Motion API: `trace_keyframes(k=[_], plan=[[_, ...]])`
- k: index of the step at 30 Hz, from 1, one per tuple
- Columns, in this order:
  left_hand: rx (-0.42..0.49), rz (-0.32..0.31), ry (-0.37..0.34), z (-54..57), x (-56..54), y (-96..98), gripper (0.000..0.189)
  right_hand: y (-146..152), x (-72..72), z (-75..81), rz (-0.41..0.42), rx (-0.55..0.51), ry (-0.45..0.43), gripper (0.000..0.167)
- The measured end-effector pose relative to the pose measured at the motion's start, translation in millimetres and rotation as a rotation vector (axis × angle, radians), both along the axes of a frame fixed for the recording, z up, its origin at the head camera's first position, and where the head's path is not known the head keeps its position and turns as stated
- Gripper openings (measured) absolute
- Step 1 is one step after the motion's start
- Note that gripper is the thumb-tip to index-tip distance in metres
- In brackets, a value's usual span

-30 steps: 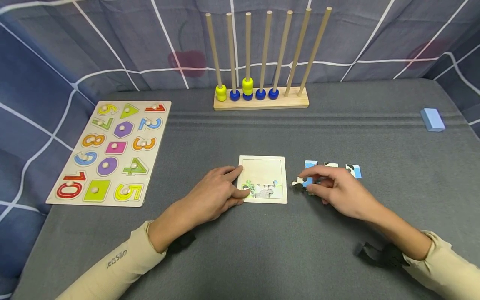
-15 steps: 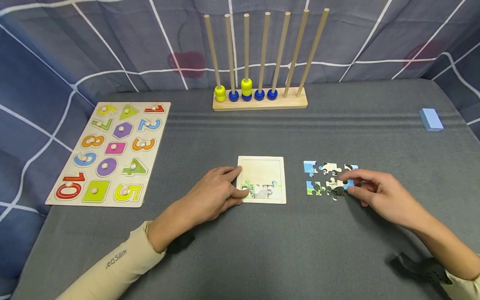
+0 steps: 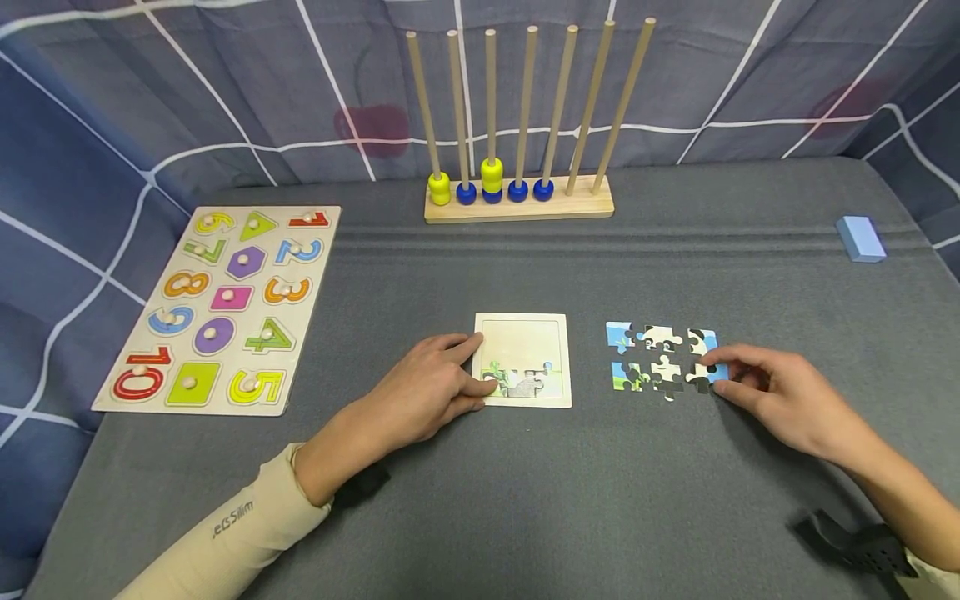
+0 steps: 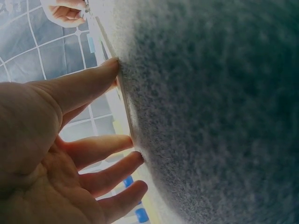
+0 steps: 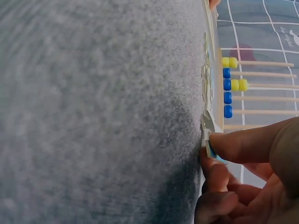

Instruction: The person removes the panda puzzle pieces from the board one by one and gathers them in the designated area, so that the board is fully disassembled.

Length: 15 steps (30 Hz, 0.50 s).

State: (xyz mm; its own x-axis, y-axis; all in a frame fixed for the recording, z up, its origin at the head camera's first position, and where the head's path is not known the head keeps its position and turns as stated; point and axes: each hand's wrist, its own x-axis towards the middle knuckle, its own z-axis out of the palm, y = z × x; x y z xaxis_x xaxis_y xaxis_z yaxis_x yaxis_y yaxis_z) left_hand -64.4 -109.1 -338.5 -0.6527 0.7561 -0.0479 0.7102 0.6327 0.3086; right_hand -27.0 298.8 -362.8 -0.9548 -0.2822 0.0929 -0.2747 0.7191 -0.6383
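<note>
In the head view, my left hand [image 3: 431, 383] rests against the left side of a square wooden puzzle tray [image 3: 521, 343], thumb over its lower left edge and forefinger at the side. A few panda-picture pieces line the tray's bottom. My right hand [image 3: 783, 396] pinches a blue, black and white jigsaw piece [image 3: 712, 372] between thumb and fingers, at the right end of the lower row of loose jigsaw pieces [image 3: 666, 373]. In the right wrist view, the pinched piece [image 5: 211, 144] is slightly tilted, low over the cloth. The left wrist view shows the left fingertips [image 4: 133, 156] along the tray's edge.
A number-and-shape peg board [image 3: 258, 367] lies at the left. Behind the tray stands a wooden bead counter [image 3: 517, 210] with tall rods and yellow and blue beads. At the far right is a light blue block [image 3: 862, 240]. Grid-patterned cloth [image 3: 300, 100] hangs around the grey table.
The right hand has carried the pinched jigsaw piece rightward across the loose pieces to the lower row's right end, uncovering the others. The left hand has stayed on the tray.
</note>
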Motion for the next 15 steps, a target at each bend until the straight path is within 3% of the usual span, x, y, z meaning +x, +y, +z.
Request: trace_keyframes(k=[8,15], plan=[[0.004,0.011,-0.008,-1.1,0.1,0.1,0.027,-0.7,-0.6,-2.4,0.001,0.061,0.087,0.034],[0.012,0.010,-0.012,-0.4,0.3,-0.7,0.027,-0.2,0.7,-3.0,-0.017,0.103,0.083,0.034]])
